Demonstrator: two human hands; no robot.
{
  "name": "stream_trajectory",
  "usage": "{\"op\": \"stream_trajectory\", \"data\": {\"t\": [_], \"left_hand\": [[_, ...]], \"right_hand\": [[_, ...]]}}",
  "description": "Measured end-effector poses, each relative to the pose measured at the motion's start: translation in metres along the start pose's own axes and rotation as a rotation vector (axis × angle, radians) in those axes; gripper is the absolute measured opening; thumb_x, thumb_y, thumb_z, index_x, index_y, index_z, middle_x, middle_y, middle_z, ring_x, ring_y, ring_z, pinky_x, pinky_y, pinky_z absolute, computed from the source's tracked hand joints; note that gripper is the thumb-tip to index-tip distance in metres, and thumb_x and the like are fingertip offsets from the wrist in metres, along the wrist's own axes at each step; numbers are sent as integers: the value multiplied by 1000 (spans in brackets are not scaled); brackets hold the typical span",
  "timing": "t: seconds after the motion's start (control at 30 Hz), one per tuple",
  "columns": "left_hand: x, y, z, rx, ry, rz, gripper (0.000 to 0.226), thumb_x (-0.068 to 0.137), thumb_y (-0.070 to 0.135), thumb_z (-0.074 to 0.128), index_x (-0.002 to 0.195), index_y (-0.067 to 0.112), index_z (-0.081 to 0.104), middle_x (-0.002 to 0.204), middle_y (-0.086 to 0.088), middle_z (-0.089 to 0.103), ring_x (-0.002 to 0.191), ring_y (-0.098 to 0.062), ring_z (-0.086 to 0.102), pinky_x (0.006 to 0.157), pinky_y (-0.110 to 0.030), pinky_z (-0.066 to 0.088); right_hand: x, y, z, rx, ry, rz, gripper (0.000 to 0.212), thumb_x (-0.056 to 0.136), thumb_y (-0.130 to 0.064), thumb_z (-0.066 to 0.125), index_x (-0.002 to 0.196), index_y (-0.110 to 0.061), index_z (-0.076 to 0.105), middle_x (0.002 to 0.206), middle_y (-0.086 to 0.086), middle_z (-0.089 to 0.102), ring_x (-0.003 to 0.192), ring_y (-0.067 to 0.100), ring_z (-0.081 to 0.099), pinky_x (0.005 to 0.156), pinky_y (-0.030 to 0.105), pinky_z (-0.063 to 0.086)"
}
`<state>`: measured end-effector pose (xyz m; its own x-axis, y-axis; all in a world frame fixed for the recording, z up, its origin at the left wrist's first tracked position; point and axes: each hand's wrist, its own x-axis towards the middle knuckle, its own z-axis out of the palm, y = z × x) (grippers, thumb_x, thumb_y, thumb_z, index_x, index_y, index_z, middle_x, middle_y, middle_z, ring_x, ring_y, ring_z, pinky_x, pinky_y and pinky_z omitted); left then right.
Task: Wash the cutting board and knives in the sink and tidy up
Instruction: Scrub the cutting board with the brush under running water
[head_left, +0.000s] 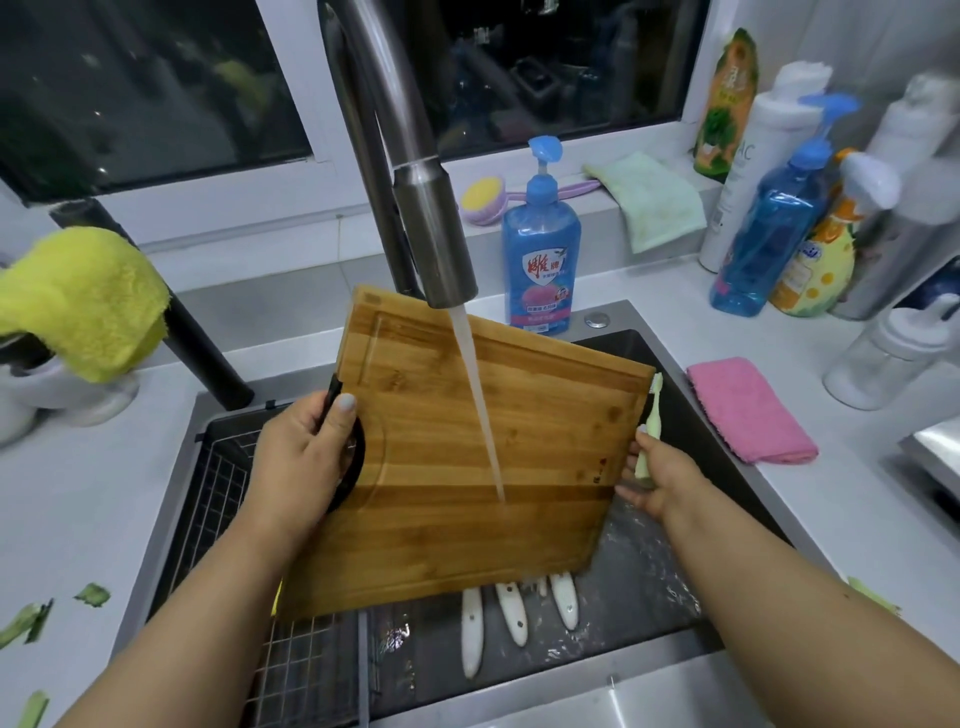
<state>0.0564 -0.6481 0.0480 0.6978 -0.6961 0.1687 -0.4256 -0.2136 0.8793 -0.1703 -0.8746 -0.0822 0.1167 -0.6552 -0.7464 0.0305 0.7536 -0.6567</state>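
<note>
Your left hand is curled round the left edge of the cutting board, thumb on the face beside the black ring handle, and it carries most of the weight. From that grip the board runs away to your right and slightly up, tilted so its far edge leans toward the faucet and its near edge hangs low over the sink. Its long axis lies roughly left to right across the basin.

Your right hand is at the opposite edge, pinching a pale green brush that stands upright against the board's right side; the fingers below it seem to steady the lower right corner, though I cannot tell how firmly.

The water stream strikes the face just right of centre, nearer the brush hand than the holding hand. So the scrubbing falls to your right hand, which likely has only to swing inward across the wet face while the left keeps the tilt.

The knives lie on the sink floor under the board's near edge, white handles pointing toward you, blades hidden beneath the wood. Keep the board's lower edge lifted off them.
</note>
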Motion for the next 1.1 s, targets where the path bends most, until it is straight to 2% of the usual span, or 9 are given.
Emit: {"op": "stream_trajectory", "data": {"t": [0.2,0.37,0.5,0.67,0.73,0.87,0.93,1.0,1.1], "left_hand": [[-11,-11,-9,98,165,120,62,94,60,23,66,14,53,60,4,58,61,3,55,53,-9,38],[-3,8,-12,52,327,97,53,104,31,25,66,10,55,60,-3,47,56,0,50,55,-12,35],[10,11,-18,-71,412,41,49,103,28,38,56,12,37,47,12,38,47,-4,37,52,-23,30],[7,17,-18,-25,333,62,25,87,-13,40,70,2,51,62,-10,45,52,11,46,51,-3,32],[5,18,-19,-114,312,44,19,82,1,41,73,-5,57,70,-25,51,63,-2,48,57,-20,41],[11,-11,-33,-278,351,-321,42,68,45,51,103,25,65,116,-17,60,110,-35,56,93,-50,48],[8,-19,-37,-361,337,-486,53,63,51,57,103,18,64,113,-21,60,104,-39,59,92,-58,47],[-3,-6,-35,-509,216,-612,34,77,46,54,91,15,59,91,-15,60,83,-31,59,83,-50,49],[-10,-8,-34,-734,-15,-763,25,90,34,43,99,15,56,95,-14,62,90,-37,60,82,-60,50]], "right_hand": [[-5,1,4,107,-45,-15,30,97,-38,47,105,-14,64,104,7,68,94,22,63,83,43,47],[-4,0,9,220,-110,-1,34,99,-39,42,103,-11,62,104,10,67,108,27,60,98,52,41],[-2,1,11,335,-171,27,42,96,-43,46,117,-9,59,123,15,62,120,32,56,104,56,37],[-4,-2,5,472,-196,29,29,94,-38,54,93,-10,58,117,14,63,114,32,58,101,55,42],[-4,-1,3,532,-196,10,22,97,-29,49,95,-9,58,103,12,65,103,29,62,97,54,46],[-5,5,-2,541,-225,-33,25,99,-20,40,86,-8,58,72,10,63,75,23,66,74,47,57],[-3,8,-5,553,-248,-5,22,96,-19,48,79,-9,57,68,11,64,68,23,67,65,45,60],[-1,11,-12,543,-271,14,14,90,-17,59,79,-9,57,72,10,64,65,23,67,64,46,60],[4,15,-24,410,-356,-13,28,64,-17,81,80,-9,60,77,7,64,62,19,67,60,33,61]]}}
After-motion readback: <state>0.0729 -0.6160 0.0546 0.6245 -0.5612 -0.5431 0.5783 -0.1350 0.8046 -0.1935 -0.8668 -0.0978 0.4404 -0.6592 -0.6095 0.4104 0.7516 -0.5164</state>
